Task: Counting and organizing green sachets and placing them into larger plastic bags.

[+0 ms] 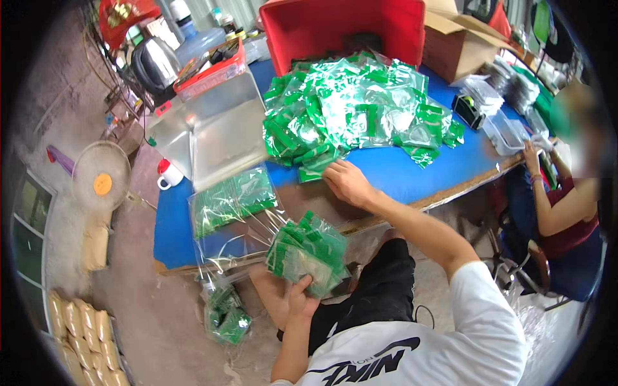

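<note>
1. With the left hand (301, 297), gripping a fanned stack of flat green-and-clear plastic packets (310, 248), in front of the large shiny pile of similar packets (360, 106).
2. With the right hand (349, 184) half-curled, touching a thin green plastic packet (313, 172) at the pile's near edge; not being able to tell if pinching.
3. Probably handling as light, soft and slippery; best pinching at the flat edges.

A pile of packets (360, 106) lies on the table (380, 164), before a bin (286, 29). Left of the pile sits a tray (228, 138), then a mug (169, 175). A box (450, 55) stands right of the bin, a fan (102, 177) left of the table.
</note>
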Demonstrator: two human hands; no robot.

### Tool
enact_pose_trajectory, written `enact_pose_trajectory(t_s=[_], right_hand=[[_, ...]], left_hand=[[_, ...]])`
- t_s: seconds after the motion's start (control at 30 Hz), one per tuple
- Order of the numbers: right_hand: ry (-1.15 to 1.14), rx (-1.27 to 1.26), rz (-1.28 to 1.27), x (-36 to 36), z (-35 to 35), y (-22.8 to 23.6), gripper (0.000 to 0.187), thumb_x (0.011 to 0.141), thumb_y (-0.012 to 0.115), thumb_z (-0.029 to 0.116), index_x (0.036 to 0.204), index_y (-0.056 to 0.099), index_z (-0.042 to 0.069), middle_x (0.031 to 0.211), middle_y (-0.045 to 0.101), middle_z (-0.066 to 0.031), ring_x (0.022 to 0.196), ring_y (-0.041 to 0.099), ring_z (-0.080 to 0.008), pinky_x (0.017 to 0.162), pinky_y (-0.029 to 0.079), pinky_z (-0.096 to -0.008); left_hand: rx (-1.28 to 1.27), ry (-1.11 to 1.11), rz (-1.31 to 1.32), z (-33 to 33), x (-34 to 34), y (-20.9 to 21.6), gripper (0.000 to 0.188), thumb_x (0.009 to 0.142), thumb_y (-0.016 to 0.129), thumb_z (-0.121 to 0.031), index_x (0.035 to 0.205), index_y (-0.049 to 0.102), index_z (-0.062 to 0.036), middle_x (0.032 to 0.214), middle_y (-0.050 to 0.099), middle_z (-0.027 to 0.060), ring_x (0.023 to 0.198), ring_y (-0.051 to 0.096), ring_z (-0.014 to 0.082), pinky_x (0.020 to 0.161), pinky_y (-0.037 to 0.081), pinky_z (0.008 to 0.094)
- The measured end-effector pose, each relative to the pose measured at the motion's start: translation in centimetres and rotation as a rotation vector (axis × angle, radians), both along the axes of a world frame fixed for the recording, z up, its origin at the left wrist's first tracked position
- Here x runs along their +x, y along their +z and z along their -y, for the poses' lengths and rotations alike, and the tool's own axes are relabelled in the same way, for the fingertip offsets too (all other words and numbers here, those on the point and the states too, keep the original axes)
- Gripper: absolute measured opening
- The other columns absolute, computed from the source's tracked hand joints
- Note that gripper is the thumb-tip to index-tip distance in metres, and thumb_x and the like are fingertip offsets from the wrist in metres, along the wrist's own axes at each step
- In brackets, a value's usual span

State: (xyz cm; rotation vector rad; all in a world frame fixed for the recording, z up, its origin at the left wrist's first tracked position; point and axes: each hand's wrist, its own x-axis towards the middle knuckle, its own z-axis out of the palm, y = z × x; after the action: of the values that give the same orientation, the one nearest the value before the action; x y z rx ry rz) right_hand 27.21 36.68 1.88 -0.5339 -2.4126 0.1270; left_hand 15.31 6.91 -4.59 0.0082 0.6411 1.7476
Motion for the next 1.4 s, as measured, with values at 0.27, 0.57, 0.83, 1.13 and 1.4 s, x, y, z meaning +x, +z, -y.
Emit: enact_pose_trajectory(t_s=[0.27,0.57,0.83,1.13,1.4], right_hand=[[0.043,-1.457,-0.978,5.1,10.8,7.1,0.044,0.091,0.067,0.002,0.129,0.046,0.003,0.090,0.064,-0.0063,0.076,0.062,-0.0101,0.066,0.052,-0.0264],[-0.143,-0.699,-0.055,3.6,11.9,5.5,0.041,0.085,0.076,0.020,0.117,0.061,0.000,0.078,0.065,-0.0108,0.072,0.067,-0.0265,0.065,0.052,-0.0368],[0.013,0.167,0.176,1.0,-3.4,-0.2,0.021,0.086,0.064,0.011,0.106,0.060,0.005,0.094,0.059,-0.0116,0.092,0.061,-0.0309,0.083,0.049,-0.0413],[0.503,-0.047,-0.056,2.8,13.5,8.3,0.019,0.079,0.069,0.002,0.094,0.057,0.003,0.096,0.068,-0.0135,0.080,0.067,-0.0329,0.071,0.055,-0.0411],[0.132,0.001,0.235,-1.8,1.4,3.4,0.078,0.090,0.064,0.051,0.146,0.041,0.002,0.152,0.040,-0.0214,0.142,0.036,-0.0370,0.119,0.027,-0.0480]], left_hand=[[-0.137,-0.083,0.002,-1.7,1.1,3.5,0.060,0.086,0.063,-0.001,0.143,0.045,-0.0044,0.139,0.054,0.0112,0.130,0.051,0.0310,0.114,0.038,0.0496],[-0.194,0.065,-0.187,-3.0,3.4,5.1,0.058,0.088,0.073,-0.009,0.139,0.047,-0.0054,0.130,0.057,0.0052,0.121,0.055,0.0240,0.107,0.044,0.0439],[-0.142,0.048,0.003,-1.8,2.5,4.8,0.058,0.087,0.070,0.000,0.139,0.046,-0.0076,0.130,0.057,0.0072,0.123,0.055,0.0275,0.108,0.045,0.0460],[0.151,-0.122,0.146,-0.5,0.7,5.8,0.052,0.100,0.058,-0.031,0.143,0.044,-0.0056,0.136,0.055,0.0129,0.128,0.053,0.0262,0.108,0.045,0.0446],[-0.087,-0.020,-0.095,-0.4,1.3,6.0,0.056,0.087,0.069,-0.001,0.139,0.046,-0.0036,0.132,0.056,0.0101,0.123,0.056,0.0266,0.106,0.047,0.0433]])
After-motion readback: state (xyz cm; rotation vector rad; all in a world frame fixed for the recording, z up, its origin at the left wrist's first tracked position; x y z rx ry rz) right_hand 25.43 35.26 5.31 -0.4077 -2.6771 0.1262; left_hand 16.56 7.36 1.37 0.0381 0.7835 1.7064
